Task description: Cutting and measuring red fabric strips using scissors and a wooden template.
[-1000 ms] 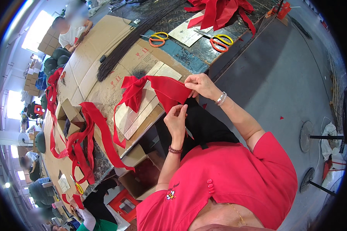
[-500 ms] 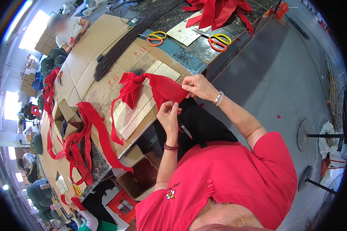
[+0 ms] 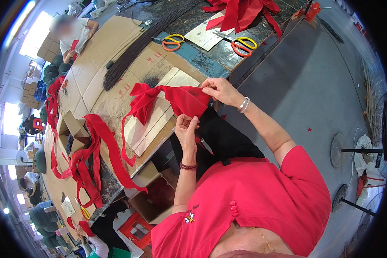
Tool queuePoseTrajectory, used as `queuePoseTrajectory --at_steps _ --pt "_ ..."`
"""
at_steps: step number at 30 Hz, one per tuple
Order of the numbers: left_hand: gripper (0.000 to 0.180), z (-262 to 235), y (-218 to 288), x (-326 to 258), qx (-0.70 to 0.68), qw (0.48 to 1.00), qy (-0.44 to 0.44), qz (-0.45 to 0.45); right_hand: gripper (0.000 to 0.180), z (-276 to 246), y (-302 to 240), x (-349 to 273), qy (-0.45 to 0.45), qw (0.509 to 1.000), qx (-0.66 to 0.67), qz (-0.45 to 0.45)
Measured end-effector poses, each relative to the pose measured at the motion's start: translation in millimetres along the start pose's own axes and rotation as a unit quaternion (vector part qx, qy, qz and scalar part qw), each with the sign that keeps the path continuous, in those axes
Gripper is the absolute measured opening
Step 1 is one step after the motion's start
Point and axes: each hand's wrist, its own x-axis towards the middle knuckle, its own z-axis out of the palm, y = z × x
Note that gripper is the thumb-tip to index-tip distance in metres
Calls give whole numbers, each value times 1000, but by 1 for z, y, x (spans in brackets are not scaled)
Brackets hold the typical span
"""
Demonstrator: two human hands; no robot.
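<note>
We see a long bench [image 3: 198,58], a pale board [image 3: 142,136] on it, and a red ribbon [image 3: 187,99] bunched over the board, its wide end past the bench's near edge. We judge it light, soft, limp, best taken by its end corners. Right hand [image 3: 222,92] and left hand [image 3: 186,129] each pinch one, fingers closed.

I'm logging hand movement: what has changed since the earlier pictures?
The left hand has shifted slightly leftward, away from the right hand. Both still pinch the red ribbon. The pale board and dark bundle of strands stayed put.
</note>
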Motion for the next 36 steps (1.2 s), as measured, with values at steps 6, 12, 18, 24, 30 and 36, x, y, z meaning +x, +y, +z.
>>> queuePoseTrajectory --at_steps 6,12,18,24,30,36 --pt "11 -20 1 1 27 1000 -4 -2 20 -20 9 15 64 997 8 -32" --pt "8 -23 3 5 46 992 -65 -99 32 -19 22 18 -123 990 63 31" --pt "14 -28 -11 16 14 996 26 -82 27 -15 34 40 11 1000 6 12" --pt "13 -33 16 1 68 995 24 -74 20 -26 39 29 -34 997 56 47" --pt "17 31 51 -28 144 986 -85 5 20 -28 26 23 -54 997 57 23" --pt "16 65 19 -2 154 985 -75 -10 15 -27 14 15 0 998 58 -23"
